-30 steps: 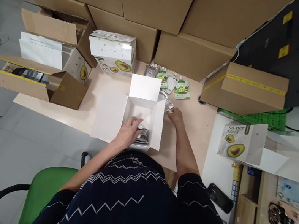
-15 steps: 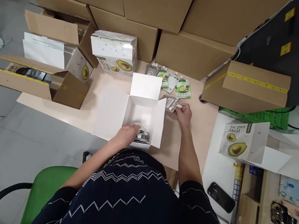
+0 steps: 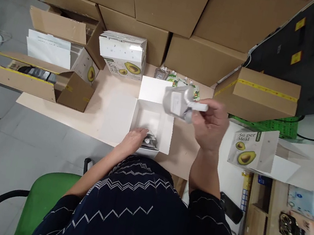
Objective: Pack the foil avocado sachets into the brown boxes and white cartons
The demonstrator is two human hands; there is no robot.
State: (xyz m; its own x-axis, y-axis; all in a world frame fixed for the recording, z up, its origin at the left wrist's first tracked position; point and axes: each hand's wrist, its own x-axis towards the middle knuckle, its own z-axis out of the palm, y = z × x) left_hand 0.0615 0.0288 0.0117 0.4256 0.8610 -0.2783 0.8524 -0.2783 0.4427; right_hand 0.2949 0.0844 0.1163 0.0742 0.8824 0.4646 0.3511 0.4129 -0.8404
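An open white box (image 3: 120, 117) with its flaps spread sits on the beige table (image 3: 107, 88) in front of me. My left hand (image 3: 133, 139) rests inside the box, fingers curled on the silver pouches (image 3: 150, 141) packed at its near end. My right hand (image 3: 212, 125) is raised above the table to the right of the box and is closed on a silver spouted pouch (image 3: 177, 103), held by its white cap end. Several green and silver pouches (image 3: 178, 81) lie at the back of the table, partly hidden behind the lifted pouch.
Brown cartons (image 3: 165, 1) are stacked behind the table. A printed avocado box (image 3: 124, 55) stands at the back left, open cartons (image 3: 46, 73) on the left, a taped carton (image 3: 258, 95) and another avocado box (image 3: 251, 148) on the right. A phone (image 3: 230, 207) lies near my right elbow.
My right hand picked a silver pouch off the table beside the box and lifted it up toward the camera. My left hand stayed on the pouches in the box.
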